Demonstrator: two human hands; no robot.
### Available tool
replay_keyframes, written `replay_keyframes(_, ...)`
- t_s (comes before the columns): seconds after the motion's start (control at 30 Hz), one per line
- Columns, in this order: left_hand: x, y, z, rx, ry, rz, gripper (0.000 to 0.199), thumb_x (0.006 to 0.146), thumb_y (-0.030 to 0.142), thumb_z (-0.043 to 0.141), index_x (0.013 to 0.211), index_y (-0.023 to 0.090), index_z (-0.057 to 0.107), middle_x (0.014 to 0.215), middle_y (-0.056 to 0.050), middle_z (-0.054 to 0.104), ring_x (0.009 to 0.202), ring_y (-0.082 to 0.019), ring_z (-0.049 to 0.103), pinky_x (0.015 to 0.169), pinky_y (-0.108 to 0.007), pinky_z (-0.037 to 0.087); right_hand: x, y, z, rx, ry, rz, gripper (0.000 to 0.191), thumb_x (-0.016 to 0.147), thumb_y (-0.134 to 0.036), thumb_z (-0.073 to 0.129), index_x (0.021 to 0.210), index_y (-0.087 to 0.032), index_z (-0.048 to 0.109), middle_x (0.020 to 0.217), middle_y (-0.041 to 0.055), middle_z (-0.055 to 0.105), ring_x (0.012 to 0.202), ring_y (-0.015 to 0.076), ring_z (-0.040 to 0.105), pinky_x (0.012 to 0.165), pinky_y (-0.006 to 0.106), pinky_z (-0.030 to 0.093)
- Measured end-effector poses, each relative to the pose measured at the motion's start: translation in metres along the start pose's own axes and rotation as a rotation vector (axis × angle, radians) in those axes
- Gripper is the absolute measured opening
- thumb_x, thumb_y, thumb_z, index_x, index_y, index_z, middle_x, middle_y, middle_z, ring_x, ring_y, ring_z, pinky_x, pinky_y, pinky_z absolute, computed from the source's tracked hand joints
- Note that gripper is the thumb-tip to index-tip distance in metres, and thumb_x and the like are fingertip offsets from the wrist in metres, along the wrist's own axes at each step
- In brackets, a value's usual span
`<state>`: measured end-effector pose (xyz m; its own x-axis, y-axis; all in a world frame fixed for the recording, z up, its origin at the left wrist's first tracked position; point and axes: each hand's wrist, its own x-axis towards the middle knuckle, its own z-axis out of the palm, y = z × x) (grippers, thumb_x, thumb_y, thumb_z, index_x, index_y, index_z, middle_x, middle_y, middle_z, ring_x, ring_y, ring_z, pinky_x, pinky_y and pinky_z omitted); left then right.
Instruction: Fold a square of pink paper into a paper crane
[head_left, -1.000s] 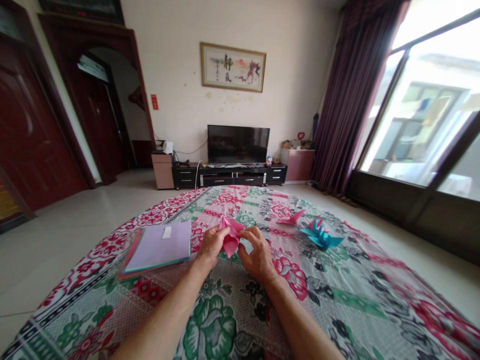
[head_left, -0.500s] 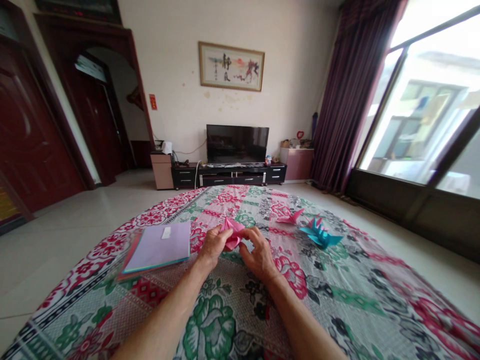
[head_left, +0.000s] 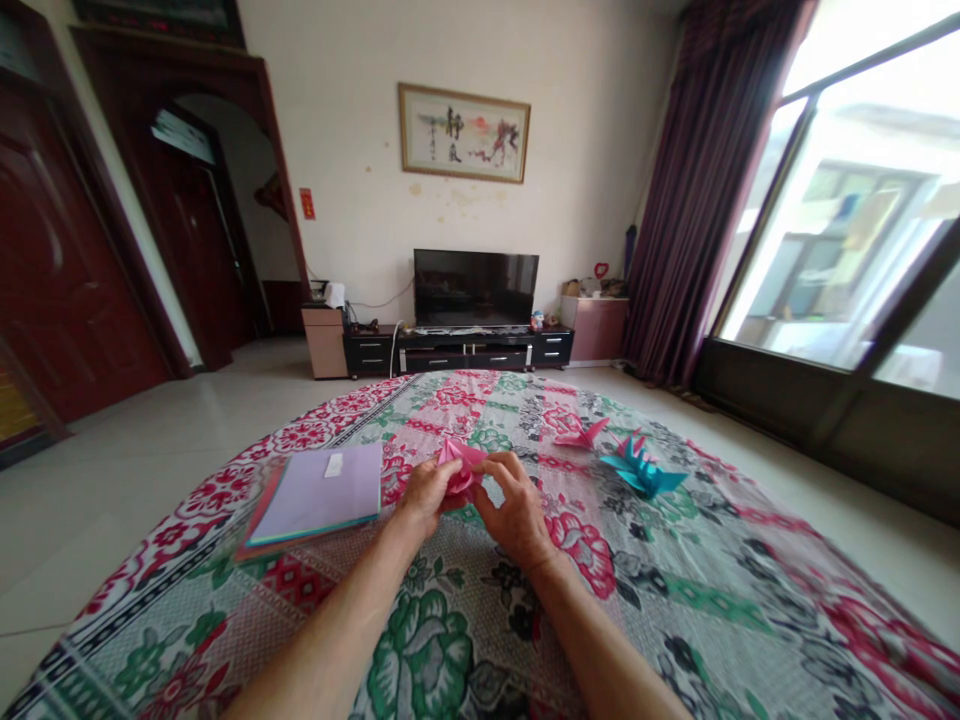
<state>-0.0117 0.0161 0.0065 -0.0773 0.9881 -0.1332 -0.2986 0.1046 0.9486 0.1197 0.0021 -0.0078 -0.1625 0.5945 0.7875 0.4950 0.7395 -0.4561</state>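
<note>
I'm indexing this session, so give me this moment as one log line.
left hand: holds pink folded paper | right hand: fingers at same paper | left: paper stack | right: pink folded pieces, blue folded piece

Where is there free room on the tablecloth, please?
Bare tablecloth: right of the right forearm, nearer than the blue folded paper; left of the left forearm, nearer than the paper stack. Crowded: where left hand and right hand hold the pink paper.
</note>
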Motion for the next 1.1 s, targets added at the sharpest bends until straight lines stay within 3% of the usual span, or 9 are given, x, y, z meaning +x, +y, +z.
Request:
replay_keyframes(0.3,0.0008,-0.002,0.0001,-0.028,-0.003,-0.079,0.02,0.058,0.027,0.066,0.07,0.014,0.057,0.048,0.003,0.054,0.042,-0.012,0.052,0.039,-0.022,0.043,0.0006,0.0001,-0.0007,-0.038,-0.059,0.007,0.019,0.083,-0.019,0.051,0.099,-0.023,0.06,0.089,0.0044,0.061,0.086,0.0175,0.054,0.079,0.032,0.044)
replay_keyframes(0.73,-0.0042,0.0032,0.0022,0.097,0.013,-0.033,0.022,0.056,0.031,0.066,0.064,0.015,0.055,0.049,0.002,0.054,0.044,-0.013,0.052,0.042,-0.024,0.044,-0.0003,-0.0013,-0.002,0.018,-0.097,0.027,0.008,0.082,-0.019,0.051,0.083,-0.021,0.059,0.08,0.002,0.061,0.079,0.0163,0.054,0.076,0.03,0.042)
replay_keyframes(1.1,-0.0034,0.0015,0.0047,0.113,-0.05,-0.028,0.018,0.062,0.028,0.061,0.074,0.015,0.063,0.049,0.001,0.057,0.044,-0.013,0.052,0.042,-0.023,0.042,0.0013,0.0007,-0.0036,-0.08,-0.062,0.041,0.017,0.083,-0.021,0.051,0.096,-0.024,0.061,0.083,0.0019,0.064,0.082,0.0169,0.056,0.078,0.031,0.04)
